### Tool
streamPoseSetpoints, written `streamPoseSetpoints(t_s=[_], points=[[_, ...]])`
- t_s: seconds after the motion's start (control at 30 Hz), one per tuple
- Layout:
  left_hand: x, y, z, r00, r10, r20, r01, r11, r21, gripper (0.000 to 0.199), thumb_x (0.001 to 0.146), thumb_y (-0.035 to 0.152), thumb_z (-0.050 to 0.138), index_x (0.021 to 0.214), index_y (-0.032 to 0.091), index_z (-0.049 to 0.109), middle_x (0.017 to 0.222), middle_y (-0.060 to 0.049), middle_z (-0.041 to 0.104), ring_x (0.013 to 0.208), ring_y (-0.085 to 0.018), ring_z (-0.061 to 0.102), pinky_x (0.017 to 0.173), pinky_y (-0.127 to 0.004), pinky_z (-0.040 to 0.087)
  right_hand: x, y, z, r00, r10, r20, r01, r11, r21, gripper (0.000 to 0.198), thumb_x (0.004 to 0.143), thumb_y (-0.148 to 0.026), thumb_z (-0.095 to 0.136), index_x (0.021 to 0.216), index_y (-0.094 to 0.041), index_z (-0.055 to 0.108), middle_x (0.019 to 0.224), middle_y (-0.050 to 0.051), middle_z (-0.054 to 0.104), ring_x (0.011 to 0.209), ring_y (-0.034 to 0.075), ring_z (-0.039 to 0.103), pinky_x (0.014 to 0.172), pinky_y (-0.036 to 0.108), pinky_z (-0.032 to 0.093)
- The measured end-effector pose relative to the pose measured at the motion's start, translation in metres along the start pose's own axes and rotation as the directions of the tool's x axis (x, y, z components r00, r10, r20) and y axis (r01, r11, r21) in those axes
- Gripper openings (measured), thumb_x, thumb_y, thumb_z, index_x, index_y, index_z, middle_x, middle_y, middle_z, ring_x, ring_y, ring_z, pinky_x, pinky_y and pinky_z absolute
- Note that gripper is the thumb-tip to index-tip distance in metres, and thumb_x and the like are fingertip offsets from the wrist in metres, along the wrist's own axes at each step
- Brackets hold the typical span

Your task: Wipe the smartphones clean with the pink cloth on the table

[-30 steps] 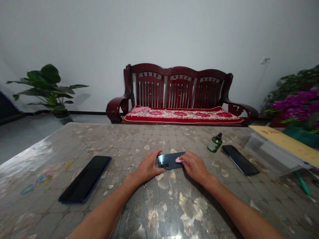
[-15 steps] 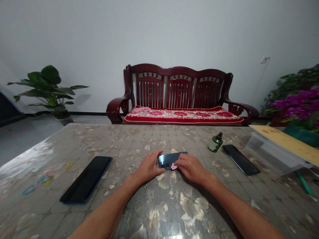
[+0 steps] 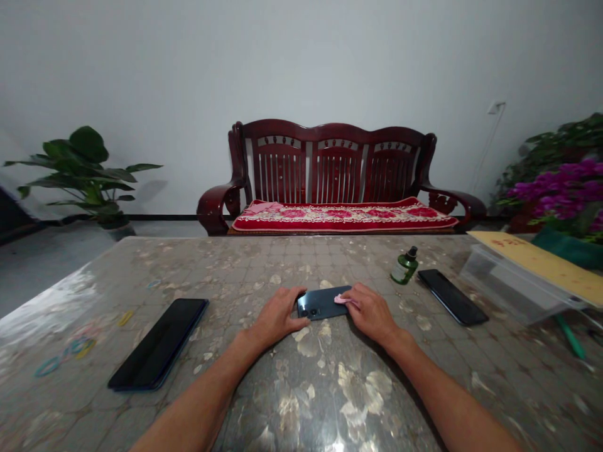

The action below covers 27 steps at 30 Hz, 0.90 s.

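Note:
A dark blue-grey smartphone (image 3: pixel 323 306) lies back side up on the table, its camera lenses toward the left end. My left hand (image 3: pixel 277 315) grips that end, with thumb on the near edge and fingers on the far edge. Pinched in the fingers of my right hand (image 3: pixel 373 315) is a small pink cloth (image 3: pixel 343 299), which rests on the right part of the phone's back. The phone's right end is partly covered by that hand.
Left on the patterned table (image 3: pixel 226 389) lies a black phone (image 3: pixel 160 342), with several coloured rubber bands (image 3: pixel 48 366) beyond it. To the right are a green spray bottle (image 3: pixel 403 269), another phone (image 3: pixel 453 297) and a clear plastic box (image 3: pixel 511 285) under a yellow board (image 3: pixel 541 258).
My right hand has slid the pink cloth from near the camera lenses toward the phone's right end. My left hand keeps its grip. The view has shifted slightly.

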State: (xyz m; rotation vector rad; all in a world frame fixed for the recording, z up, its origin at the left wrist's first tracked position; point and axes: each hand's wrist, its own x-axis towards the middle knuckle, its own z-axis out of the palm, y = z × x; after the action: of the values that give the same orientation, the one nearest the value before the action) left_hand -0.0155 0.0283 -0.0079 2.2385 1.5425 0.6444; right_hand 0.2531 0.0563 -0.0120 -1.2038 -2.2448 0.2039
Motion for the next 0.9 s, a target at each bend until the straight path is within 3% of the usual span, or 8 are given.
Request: streamPoseSetpoints(t_s=[0.2, 0.3, 0.67, 0.9], points=[[-0.002, -0.002, 0.000, 0.998, 0.062, 0.014, -0.062, 0.998, 0.029, 0.056, 0.081, 0.037, 0.070, 0.133, 0.024, 0.053, 0.118, -0.009, 0.066, 0.112, -0.028, 0.058, 0.098, -0.039, 0.045, 0.002, 0.011, -0.002, 0.974, 0.159, -0.162, -0.162, 0.987, -0.001, 0.025, 0.092, -0.021, 0.052, 0.098, -0.026, 0.075, 0.089, 0.003, 0.068, 0.082, 0.017, 0.064, 0.074, 0.027, 0.046], [-0.001, 0.000, -0.001, 0.999, 0.034, 0.022, -0.035, 0.999, 0.040, 0.055, 0.084, 0.036, 0.067, 0.135, 0.023, 0.052, 0.117, -0.009, 0.066, 0.113, -0.028, 0.058, 0.099, -0.039, 0.045, 0.002, 0.013, -0.003, 0.945, 0.196, -0.260, -0.192, 0.981, 0.041, 0.022, 0.090, -0.023, 0.054, 0.097, -0.025, 0.075, 0.091, 0.003, 0.069, 0.083, 0.017, 0.065, 0.074, 0.027, 0.047], [0.003, 0.012, -0.005, 0.999, -0.047, 0.013, 0.046, 0.996, 0.082, 0.044, 0.092, 0.037, 0.054, 0.133, 0.022, 0.057, 0.111, -0.011, 0.068, 0.107, -0.027, 0.061, 0.097, -0.038, 0.046, -0.005, 0.004, -0.002, 0.924, 0.114, -0.366, -0.107, 0.994, 0.037, 0.023, 0.091, -0.021, 0.052, 0.100, -0.023, 0.073, 0.088, 0.005, 0.068, 0.080, 0.017, 0.064, 0.074, 0.027, 0.048], [0.004, 0.007, -0.002, 1.000, -0.023, 0.009, 0.022, 0.996, 0.088, 0.039, 0.094, 0.037, 0.052, 0.130, 0.024, 0.059, 0.109, -0.009, 0.069, 0.107, -0.027, 0.061, 0.096, -0.038, 0.047, -0.005, -0.020, 0.005, 0.957, 0.000, -0.288, 0.001, 1.000, 0.005, 0.023, 0.095, -0.018, 0.050, 0.106, -0.022, 0.070, 0.092, 0.007, 0.068, 0.085, 0.018, 0.064, 0.081, 0.028, 0.050]])
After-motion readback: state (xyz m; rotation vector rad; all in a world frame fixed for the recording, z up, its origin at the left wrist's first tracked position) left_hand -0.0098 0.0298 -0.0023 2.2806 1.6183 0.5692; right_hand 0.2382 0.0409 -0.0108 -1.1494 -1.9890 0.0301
